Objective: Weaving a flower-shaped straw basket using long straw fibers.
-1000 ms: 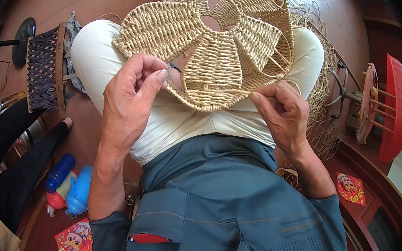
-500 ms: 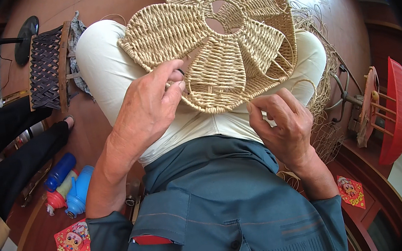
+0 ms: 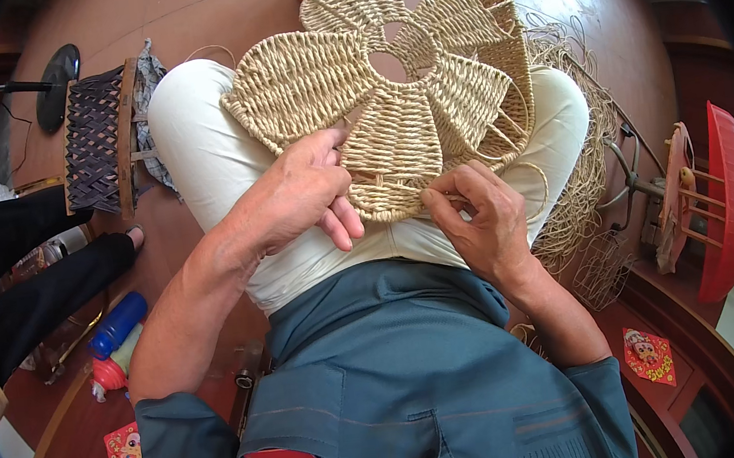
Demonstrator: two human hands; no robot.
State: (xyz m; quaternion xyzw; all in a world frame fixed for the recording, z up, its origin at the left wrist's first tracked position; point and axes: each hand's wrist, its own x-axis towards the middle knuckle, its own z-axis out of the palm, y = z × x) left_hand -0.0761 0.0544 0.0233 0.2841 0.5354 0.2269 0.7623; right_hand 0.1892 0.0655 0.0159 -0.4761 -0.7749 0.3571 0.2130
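A woven straw piece shaped like a flower basket (image 3: 390, 137) lies across my lap, its wide petals set around a round central hole. At its near left side is my left hand (image 3: 313, 185); the index finger reaches into the gap between two petals, and the other fingers hang loose and apart. Against the near rim, to the right of the front petal, my right hand (image 3: 484, 217) pinches with thumb and index finger. A loop of straw cord (image 3: 544, 182) curves out beside that hand and passes behind it, seemingly held in the pinch. The exact fingertip contact is partly hidden.
Loose straw cord (image 3: 576, 135) is heaped right of my knee, near a red plastic basin (image 3: 726, 200). A dark woven-strap stool (image 3: 94, 141) stands left, by another person's dark-trousered legs (image 3: 49, 271). A blue bottle (image 3: 118, 325) lies lower left.
My left hand has loosened from a curl, its lower fingers now extended. My right hand has moved left along the near rim. The basket has shifted slightly toward me.
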